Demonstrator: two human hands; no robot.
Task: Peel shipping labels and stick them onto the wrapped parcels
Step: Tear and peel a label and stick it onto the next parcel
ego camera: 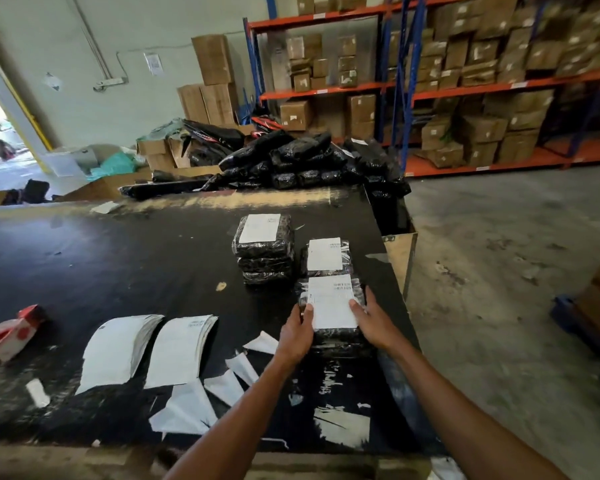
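A black wrapped parcel [336, 337] tops a short stack near the table's right edge, with a white shipping label [331, 303] on its top face. My left hand [297, 332] grips the parcel's left side, thumb on the label's left edge. My right hand [373, 320] holds the right side, thumb pressing the label's right edge. Two other labelled stacks stand behind: one [326, 256] directly beyond, one [262, 249] further left. Two piles of unpeeled label sheets [179, 349] [116, 348] lie to the left.
Peeled backing scraps [229, 382] litter the black table [101, 265] in front of me. A red and white tape dispenser [9, 332] lies at the far left. A heap of unlabelled black parcels [302, 161] sits at the table's far end. Shelves of cardboard boxes [465, 81] line the back.
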